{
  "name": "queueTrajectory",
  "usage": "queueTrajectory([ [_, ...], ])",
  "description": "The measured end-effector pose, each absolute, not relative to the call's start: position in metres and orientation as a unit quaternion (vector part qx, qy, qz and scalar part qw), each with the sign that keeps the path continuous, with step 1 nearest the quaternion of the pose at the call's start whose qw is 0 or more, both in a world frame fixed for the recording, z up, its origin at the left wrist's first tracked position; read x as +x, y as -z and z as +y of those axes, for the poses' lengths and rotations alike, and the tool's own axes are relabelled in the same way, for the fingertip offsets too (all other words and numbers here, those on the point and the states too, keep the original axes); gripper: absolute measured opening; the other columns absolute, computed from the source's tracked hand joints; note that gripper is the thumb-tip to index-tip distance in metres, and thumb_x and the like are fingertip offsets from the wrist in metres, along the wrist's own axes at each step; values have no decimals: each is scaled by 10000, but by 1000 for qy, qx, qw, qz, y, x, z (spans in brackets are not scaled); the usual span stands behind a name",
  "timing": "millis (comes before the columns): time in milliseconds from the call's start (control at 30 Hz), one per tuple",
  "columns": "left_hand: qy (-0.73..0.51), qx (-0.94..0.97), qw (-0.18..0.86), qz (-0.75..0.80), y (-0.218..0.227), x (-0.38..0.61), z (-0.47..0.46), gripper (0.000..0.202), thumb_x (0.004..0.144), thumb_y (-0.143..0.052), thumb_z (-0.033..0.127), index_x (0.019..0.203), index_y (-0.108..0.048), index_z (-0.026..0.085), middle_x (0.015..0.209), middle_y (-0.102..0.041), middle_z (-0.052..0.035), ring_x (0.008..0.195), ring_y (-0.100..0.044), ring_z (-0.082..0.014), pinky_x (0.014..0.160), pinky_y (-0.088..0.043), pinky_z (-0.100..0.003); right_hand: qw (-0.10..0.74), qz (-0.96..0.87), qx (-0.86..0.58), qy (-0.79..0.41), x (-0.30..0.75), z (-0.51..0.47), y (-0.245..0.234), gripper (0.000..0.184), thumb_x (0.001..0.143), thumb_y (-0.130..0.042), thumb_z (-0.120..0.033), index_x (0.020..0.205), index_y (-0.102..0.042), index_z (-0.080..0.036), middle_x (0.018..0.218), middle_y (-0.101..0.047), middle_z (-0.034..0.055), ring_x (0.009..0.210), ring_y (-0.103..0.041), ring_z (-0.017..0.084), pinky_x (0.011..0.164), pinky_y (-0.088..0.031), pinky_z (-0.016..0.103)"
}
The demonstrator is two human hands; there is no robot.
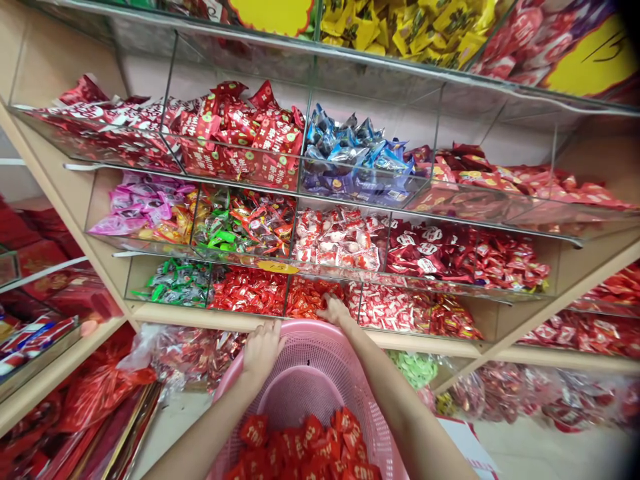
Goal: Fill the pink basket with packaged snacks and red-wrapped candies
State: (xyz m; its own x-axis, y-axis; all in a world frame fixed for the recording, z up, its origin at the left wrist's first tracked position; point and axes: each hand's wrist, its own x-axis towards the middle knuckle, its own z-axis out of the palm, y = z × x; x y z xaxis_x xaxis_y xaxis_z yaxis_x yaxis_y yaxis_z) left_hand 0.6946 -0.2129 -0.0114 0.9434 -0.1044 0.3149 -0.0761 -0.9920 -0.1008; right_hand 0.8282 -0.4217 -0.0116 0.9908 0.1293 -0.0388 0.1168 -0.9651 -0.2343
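My left hand (263,348) is closed over the far left rim of a pink plastic basket (345,357). Several red-wrapped candies (305,447) lie in the near end of this basket. Over the basket's far rim, my right hand (334,309) reaches into a bottom-shelf compartment of red-wrapped candies (306,293). Its thumb and fingers look apart and bent down at the candies, and the fingertips are partly hidden. Left of that compartment is another with red-wrapped candies (247,290); on its right are pink and white candies (383,307).
Clear-fronted shelves (320,175) rise in tiers above, holding blue candies (355,150), red packets (240,133) and yellow candies (410,27). A wooden ledge (200,317) runs along the bottom shelf. Bagged sweets (185,353) sit under it, and red bags (100,380) at lower left.
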Motion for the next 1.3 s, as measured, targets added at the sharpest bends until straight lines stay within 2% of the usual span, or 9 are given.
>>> queueTrajectory([
  [500, 170, -983, 55, 50, 13, 696, -213, 309, 894, -328, 373, 1045, -512, 176, 870, -583, -91, 815, -572, -248, 682, -440, -337, 189, -20, -982, 20, 829, -425, 11, 367, 737, -558, -390, 1048, -595, -198, 998, -665, 120, 907, -622, 253, 721, -433, 308],
  [767, 157, -986, 41, 48, 11, 696, -212, 304, 888, -339, 381, 1037, -509, 178, 884, -576, -91, 826, -563, -244, 681, -429, -326, 309, 16, -949, 68, 841, -435, 14, 410, 746, -543, -351, 1093, -596, -140, 978, -680, 113, 920, -621, 235, 764, -435, 295],
  [1000, 153, -986, 36, 49, 9, 695, -213, 309, 888, -335, 384, 1021, -522, 177, 879, -577, -94, 830, -560, -246, 687, -425, -327, 420, 34, -902, 98, 852, -434, 15, 238, 789, -581, -347, 868, -615, -126, 760, -667, 25, 683, -615, 146, 674, -476, 306],
  [1100, 155, -986, 41, 47, 8, 694, -213, 314, 888, -335, 384, 1024, -525, 174, 879, -581, -99, 825, -563, -248, 684, -427, -329, 463, 32, -878, 117, 856, -433, 12, 221, 793, -590, -344, 799, -608, -124, 728, -642, -2, 648, -599, 127, 652, -483, 298],
  [1300, 148, -987, 44, 46, 7, 694, -213, 318, 886, -342, 379, 1047, -522, 171, 877, -585, -101, 820, -568, -248, 681, -433, -331, 528, 12, -833, 166, 859, -428, 1, 240, 706, -565, -325, 811, -631, -120, 774, -685, 74, 765, -616, 200, 725, -478, 318],
])
